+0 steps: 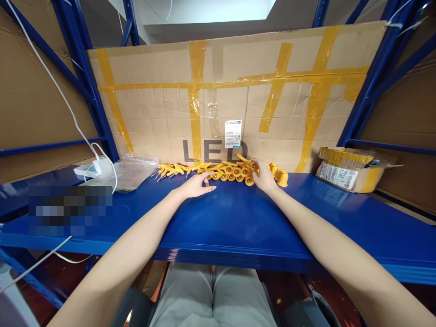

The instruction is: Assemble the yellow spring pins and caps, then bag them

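Note:
A low pile of yellow plastic tubes with round, hollow ends (pixel 236 171) lies along the back of the blue shelf. My right hand (pixel 264 176) is closed around one yellow tube (pixel 255 166) at the pile's right side. At the pile's left side is my left hand (pixel 197 185), thumb and fingers apart, its fingertips close to the nearest tubes; whether they touch is hard to see. Further left lie several yellow pieces with thin spiral metal tips (pixel 166 170). Yellow cup-shaped pieces (pixel 282 177) stand just right of my right hand.
Behind the pile rises a taped cardboard panel (pixel 153 113). A clear plastic bag (pixel 136 172) and a white power strip (pixel 86 170) with cables are at the left, near a blurred-out patch. An opened cardboard box (pixel 350 175) sits at the right. Blue metal posts (pixel 371 91) frame both sides.

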A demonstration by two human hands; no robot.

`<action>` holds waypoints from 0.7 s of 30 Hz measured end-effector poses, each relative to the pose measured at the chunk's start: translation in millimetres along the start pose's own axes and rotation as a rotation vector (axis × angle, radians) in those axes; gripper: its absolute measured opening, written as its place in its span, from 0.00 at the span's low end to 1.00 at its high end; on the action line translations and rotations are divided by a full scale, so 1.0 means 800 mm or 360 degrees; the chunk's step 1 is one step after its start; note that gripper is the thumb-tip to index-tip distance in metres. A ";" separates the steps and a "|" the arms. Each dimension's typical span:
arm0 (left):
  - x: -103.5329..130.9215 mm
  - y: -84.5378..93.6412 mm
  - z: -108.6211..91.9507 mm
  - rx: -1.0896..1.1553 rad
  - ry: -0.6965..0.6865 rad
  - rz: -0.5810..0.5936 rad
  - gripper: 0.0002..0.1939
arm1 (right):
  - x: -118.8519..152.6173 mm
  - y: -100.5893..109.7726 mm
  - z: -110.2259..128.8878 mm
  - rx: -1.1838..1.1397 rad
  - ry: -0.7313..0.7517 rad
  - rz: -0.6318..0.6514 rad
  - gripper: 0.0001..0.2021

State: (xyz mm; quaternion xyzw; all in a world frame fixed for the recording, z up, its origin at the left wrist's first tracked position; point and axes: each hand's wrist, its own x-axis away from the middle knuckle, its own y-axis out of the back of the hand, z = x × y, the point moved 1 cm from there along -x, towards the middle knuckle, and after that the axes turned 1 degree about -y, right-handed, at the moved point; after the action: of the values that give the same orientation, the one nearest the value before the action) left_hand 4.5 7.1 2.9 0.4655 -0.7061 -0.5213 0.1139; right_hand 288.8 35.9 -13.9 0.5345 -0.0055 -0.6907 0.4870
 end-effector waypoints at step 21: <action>-0.001 -0.001 0.002 0.0041 0.0035 0.0022 0.32 | -0.008 -0.007 -0.019 0.0045 -0.0070 0.0076 0.19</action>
State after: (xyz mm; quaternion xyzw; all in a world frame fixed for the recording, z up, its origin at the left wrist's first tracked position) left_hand 4.1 8.4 2.0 0.4677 -0.7148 -0.5060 0.1193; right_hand 296.2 50.9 -18.2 0.5259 -0.0387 -0.6902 0.4956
